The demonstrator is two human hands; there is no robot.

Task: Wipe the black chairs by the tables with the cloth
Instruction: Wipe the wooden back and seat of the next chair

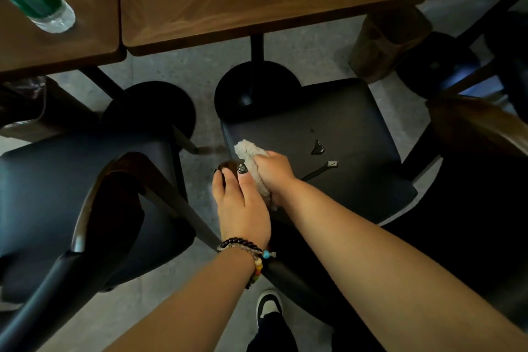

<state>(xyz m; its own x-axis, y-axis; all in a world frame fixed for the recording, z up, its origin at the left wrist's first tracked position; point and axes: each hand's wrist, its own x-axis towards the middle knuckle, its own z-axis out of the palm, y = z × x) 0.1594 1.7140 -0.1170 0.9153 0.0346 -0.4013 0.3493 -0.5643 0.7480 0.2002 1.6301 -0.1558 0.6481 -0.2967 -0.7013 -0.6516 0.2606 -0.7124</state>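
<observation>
Gripping the cloth (254, 163), its length running toward the tables (257, 3).

A café or restaurant dining room: beyond the fingers (228, 177), two wooden pedestal surfaces (257, 3) stand edge to edge, with black padded chairs (343, 123) on a speckled concrete floor (200, 66).

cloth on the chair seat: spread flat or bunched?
Bunched. The right hand grips the cloth as a wad, one crumpled end poking out onto the black seat.

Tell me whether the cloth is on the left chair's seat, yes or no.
No: the right hand grips the cloth on the seat of the right-hand black chair, while the left-hand chair has nothing on it.
</observation>
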